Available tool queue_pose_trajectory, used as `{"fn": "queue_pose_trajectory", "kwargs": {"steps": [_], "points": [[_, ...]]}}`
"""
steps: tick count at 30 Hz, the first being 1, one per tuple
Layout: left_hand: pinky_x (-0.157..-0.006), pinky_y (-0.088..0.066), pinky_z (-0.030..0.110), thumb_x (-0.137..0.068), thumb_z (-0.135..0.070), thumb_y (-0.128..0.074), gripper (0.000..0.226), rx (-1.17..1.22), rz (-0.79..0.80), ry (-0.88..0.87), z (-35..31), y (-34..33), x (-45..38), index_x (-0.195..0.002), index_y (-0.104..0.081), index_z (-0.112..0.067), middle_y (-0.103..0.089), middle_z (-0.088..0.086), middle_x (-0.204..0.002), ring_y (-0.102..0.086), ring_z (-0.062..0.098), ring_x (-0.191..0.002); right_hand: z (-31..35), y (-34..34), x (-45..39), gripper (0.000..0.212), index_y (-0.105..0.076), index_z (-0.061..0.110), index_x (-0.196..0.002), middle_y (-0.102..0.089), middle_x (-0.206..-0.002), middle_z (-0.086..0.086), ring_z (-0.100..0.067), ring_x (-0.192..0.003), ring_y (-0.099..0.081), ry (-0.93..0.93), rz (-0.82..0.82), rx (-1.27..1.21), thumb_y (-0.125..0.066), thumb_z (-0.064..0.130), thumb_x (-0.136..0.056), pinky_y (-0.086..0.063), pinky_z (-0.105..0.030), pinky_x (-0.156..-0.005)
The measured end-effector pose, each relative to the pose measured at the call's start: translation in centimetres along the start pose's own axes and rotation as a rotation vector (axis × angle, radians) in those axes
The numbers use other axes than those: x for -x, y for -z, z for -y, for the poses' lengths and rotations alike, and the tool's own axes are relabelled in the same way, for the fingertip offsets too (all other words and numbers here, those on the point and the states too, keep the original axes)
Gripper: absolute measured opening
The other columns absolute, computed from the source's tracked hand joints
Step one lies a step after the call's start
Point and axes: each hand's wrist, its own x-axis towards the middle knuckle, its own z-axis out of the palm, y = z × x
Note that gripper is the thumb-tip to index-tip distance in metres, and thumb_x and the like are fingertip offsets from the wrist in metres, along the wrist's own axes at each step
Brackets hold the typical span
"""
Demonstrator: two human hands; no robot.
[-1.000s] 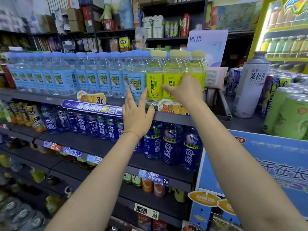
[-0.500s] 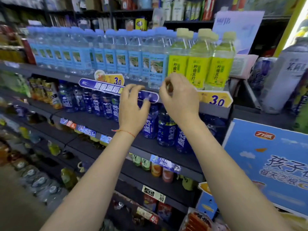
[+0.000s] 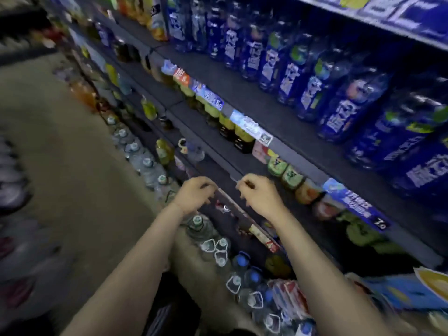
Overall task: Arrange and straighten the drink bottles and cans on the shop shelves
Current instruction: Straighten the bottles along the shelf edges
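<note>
The picture is blurred and tilted down along the dark shop shelves (image 3: 242, 98). My left hand (image 3: 194, 196) and my right hand (image 3: 261, 196) hover side by side in front of a low shelf edge (image 3: 225, 170), fingers curled in, with nothing in them. Blue-labelled drink bottles (image 3: 339, 98) stand in a row on the shelf above the hands. Small green and yellow bottles (image 3: 242, 135) sit one shelf lower, to the upper right of my right hand. Clear water bottles (image 3: 219, 249) stand on the floor under my wrists.
Price tags (image 3: 252, 124) hang along the shelf edges. More large water bottles (image 3: 145, 163) line the floor at the shelf foot. Packets in red and white (image 3: 288, 299) lie at the lower right. The tan aisle floor (image 3: 60, 166) stretches to the left.
My view has swung down from the top shelf of water and yellow bottles to the lower shelves. Both hands have dropped from the top-shelf price strip to a low shelf edge.
</note>
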Motion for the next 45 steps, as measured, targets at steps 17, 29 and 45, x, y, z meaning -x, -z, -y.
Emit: {"fn": "queue_pose_trajectory", "kwargs": {"steps": [17,29,45], "points": [[-0.073,-0.057,0.038,-0.092,-0.010,-0.050,0.022,0.220,0.035,0.285,20.7,17.3,-22.5,-0.088,-0.070,-0.018,-0.070,0.006,-0.083,-0.066,0.023,-0.076,3.2,-26.9,-26.2,0.010,-0.062,0.020,-0.084,-0.065,-0.077,-0.004,-0.028,-0.078,-0.063,-0.431,0.329,0.152,-0.055,0.017,-0.092,-0.051,-0.038,-0.071],[-0.076,-0.057,0.038,-0.093,-0.010,-0.048,0.022,0.185,0.006,0.304,21.1,27.0,-29.2,-0.085,-0.068,-0.013,-0.067,0.008,-0.080,-0.064,0.025,-0.070,8.9,-29.6,-35.6,0.023,-0.060,0.016,-0.116,-0.066,-0.112,-0.007,-0.028,-0.093,-0.063,-0.408,0.296,0.062,-0.055,0.018,-0.094,-0.049,-0.038,-0.079],[-0.082,-0.056,0.046,-0.091,-0.019,-0.052,0.023,0.289,-0.021,0.453,34.7,33.4,-46.2,-0.095,-0.070,-0.004,-0.071,0.019,-0.091,-0.069,0.034,-0.081,8.1,-45.5,-58.8,0.087,-0.007,0.036,-0.156,-0.040,-0.153,-0.009,-0.033,-0.128,-0.049,-0.476,0.102,0.195,-0.060,0.016,-0.090,-0.042,-0.033,-0.082]]}}
